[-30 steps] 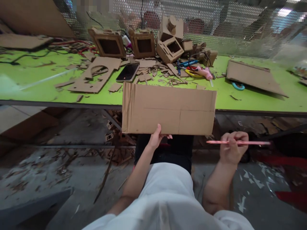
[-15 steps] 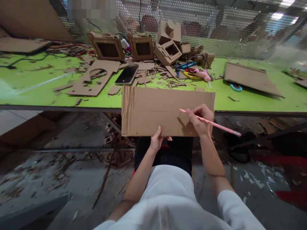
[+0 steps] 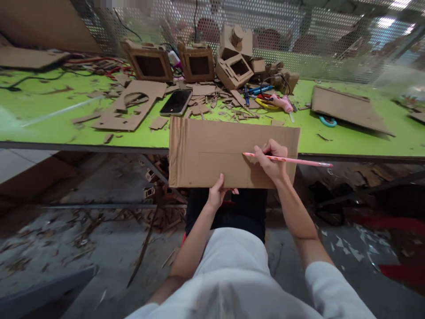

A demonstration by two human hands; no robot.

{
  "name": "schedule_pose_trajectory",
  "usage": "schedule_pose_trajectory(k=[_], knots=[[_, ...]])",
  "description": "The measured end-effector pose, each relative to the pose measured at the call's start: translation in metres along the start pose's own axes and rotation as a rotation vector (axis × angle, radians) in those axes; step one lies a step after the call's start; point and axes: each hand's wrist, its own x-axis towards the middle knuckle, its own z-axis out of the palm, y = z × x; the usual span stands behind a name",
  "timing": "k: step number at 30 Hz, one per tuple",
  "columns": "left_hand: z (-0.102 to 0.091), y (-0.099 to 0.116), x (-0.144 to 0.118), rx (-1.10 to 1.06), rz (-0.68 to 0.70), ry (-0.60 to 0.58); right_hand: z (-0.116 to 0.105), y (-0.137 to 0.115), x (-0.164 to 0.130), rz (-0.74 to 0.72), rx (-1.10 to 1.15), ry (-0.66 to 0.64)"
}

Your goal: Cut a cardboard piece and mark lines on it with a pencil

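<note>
A rectangular cardboard sheet (image 3: 212,137) leans between my lap and the table's front edge. My left hand (image 3: 217,192) grips its lower edge, thumb on top and the other fingers underneath. In my right hand (image 3: 272,160) is a pink pencil (image 3: 299,161), pinched between thumb and fingers. Its tip meets the cardboard at, or very close to, a thin drawn horizontal line. A fainter upright line shows lower down, near my right hand's shadow.
On the green table (image 3: 139,139) lie a phone (image 3: 175,103), a cut-out cardboard piece (image 3: 116,116), a pink glue gun (image 3: 282,103) and many scraps. Box-like cardboard models (image 3: 151,66) stand along the perforated metal screen (image 3: 332,62). Another cardboard panel (image 3: 348,108) rests at right over a blue ring-shaped handle (image 3: 328,121).
The pencil tip has moved a little left along the drawn line. The pencil now lies flatter, its eraser end higher. My left hand keeps its hold on the cardboard.
</note>
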Motion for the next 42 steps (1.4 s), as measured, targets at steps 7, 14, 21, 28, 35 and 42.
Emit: schedule_pose_trajectory(k=[7, 14, 21, 28, 35, 42], knots=[[0.0016, 0.0031, -0.0008, -0.006, -0.020, 0.014, -0.0022, 0.0039, -0.0014, -0.047, -0.042, -0.056], [0.0006, 0.0028, -0.0005, -0.006, -0.035, 0.019, -0.0024, 0.0022, -0.0015, -0.036, -0.065, -0.053], [0.0007, 0.0036, -0.0006, -0.005, -0.045, 0.021, -0.0025, 0.0007, -0.0012, -0.040, -0.062, -0.048], [0.0011, 0.0039, -0.0007, 0.001, -0.042, 0.030, -0.0028, 0.0011, -0.0015, -0.026, -0.073, -0.055], [0.0004, 0.0031, -0.0006, 0.000, -0.039, 0.040, -0.0027, 0.0016, -0.0022, -0.034, -0.071, -0.043], [0.0025, 0.0049, -0.0010, -0.005, -0.032, 0.057, 0.0009, 0.0036, -0.0038, -0.037, -0.038, -0.024]])
